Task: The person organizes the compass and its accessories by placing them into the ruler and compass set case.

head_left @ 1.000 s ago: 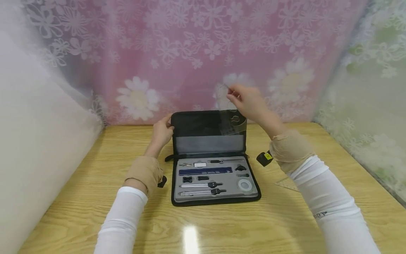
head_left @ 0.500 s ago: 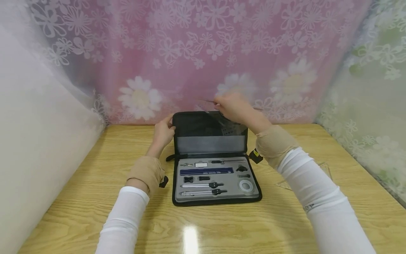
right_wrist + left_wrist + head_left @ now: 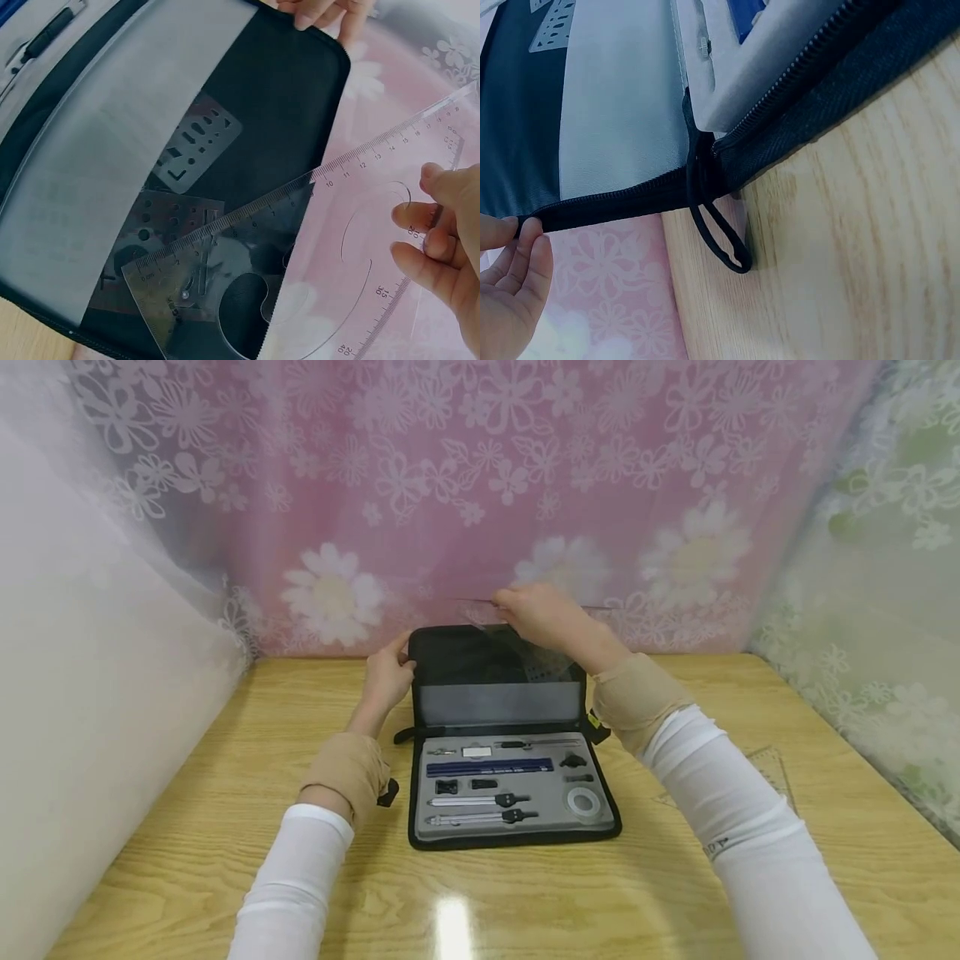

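Note:
A black zip case point(image 3: 516, 843) lies unfolded on the table, its lid raised at the back. My left hand point(image 3: 385, 681) pinches the lid's left edge; in the left wrist view the same hand point(image 3: 514, 281) has thumb and fingers on the zipped border. My right hand point(image 3: 551, 622) is above the lid's right part. In the right wrist view that hand point(image 3: 446, 232) pinches a clear triangular ruler point(image 3: 375, 154) by one edge, its far corner over the lid pocket point(image 3: 142, 97). Clear stencils point(image 3: 196, 142) stick partly out of this pocket.
Compasses point(image 3: 480, 801), blue pencils point(image 3: 487, 767), a white eraser point(image 3: 476, 752) and a tape roll point(image 3: 582, 802) sit in the case's grey tray. Another clear triangle point(image 3: 771, 772) lies on the table point(image 3: 187, 860) at the right. A pink floral curtain point(image 3: 450, 460) hangs behind.
My right hand has moved left and slightly down with the clear ruler, which has turned nearly edge-on to the head view. My left hand keeps its hold on the lid.

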### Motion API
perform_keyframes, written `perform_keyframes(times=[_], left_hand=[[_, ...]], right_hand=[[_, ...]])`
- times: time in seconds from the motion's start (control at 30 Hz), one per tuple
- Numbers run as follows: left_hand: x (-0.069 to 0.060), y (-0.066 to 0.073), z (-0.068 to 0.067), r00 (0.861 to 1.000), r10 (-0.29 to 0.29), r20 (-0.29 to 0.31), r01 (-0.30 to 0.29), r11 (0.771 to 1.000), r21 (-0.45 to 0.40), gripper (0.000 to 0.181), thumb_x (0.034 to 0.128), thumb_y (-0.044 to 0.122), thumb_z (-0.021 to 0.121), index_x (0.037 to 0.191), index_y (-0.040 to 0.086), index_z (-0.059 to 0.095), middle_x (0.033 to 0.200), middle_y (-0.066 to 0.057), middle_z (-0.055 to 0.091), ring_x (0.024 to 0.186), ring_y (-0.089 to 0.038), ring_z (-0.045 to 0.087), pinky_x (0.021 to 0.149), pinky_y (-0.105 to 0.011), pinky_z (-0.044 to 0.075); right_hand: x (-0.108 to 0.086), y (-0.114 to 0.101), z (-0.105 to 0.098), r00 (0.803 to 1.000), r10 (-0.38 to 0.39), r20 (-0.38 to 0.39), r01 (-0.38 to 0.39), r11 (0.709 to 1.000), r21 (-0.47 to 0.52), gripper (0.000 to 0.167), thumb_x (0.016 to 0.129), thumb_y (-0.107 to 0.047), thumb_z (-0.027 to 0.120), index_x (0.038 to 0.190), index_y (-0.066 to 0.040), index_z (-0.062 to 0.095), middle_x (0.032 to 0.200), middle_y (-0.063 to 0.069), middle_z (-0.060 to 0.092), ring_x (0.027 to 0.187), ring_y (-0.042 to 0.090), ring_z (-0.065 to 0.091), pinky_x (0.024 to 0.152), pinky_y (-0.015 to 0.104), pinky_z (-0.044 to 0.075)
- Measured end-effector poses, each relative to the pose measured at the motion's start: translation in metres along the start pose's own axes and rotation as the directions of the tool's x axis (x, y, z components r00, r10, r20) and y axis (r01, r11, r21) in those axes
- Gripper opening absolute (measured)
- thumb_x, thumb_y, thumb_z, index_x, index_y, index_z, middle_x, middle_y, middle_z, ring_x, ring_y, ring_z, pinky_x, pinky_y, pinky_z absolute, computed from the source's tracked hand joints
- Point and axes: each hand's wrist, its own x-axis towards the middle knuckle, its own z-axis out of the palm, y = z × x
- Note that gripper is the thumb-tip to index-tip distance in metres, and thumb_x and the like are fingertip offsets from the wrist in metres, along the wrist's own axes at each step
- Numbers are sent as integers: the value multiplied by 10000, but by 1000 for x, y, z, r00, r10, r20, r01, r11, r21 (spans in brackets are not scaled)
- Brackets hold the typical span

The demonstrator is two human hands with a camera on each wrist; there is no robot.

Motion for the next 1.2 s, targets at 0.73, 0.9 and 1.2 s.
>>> perform_keyframes(times=[0.73, 0.9, 1.2], left_hand=[[-6, 0, 3, 1000, 8, -5, -8, 1000, -19, 543, 908, 26, 530, 1420, 149, 397, 1062, -185, 613, 867, -279, 578, 671, -342, 444], [-5, 0, 3, 1000, 23, -16, -23, 999, -23, 538, 905, 21, 535, 1415, 131, 404, 1035, -188, 620, 857, -278, 578, 690, -353, 464], [-4, -1, 1, 998, 39, -39, -39, 999, -19, 526, 892, 20, 549, 1396, 116, 433, 1021, -187, 628, 909, -287, 582, 757, -389, 474]], right_hand=[[15, -2, 22, 991, -39, 128, 38, 999, 8, 139, 928, -130, 564, 997, -35, 638, 914, 103, 654, 835, 257, 612, 751, 395, 475], [13, 10, 24, 997, 14, 72, -20, 996, 88, 220, 938, -114, 542, 1111, -10, 630, 1006, 140, 656, 907, 270, 620, 794, 389, 481], [16, 21, 23, 999, 40, -6, -38, 986, 165, 231, 932, -102, 548, 1103, 21, 641, 994, 168, 659, 894, 290, 622, 791, 408, 480]])
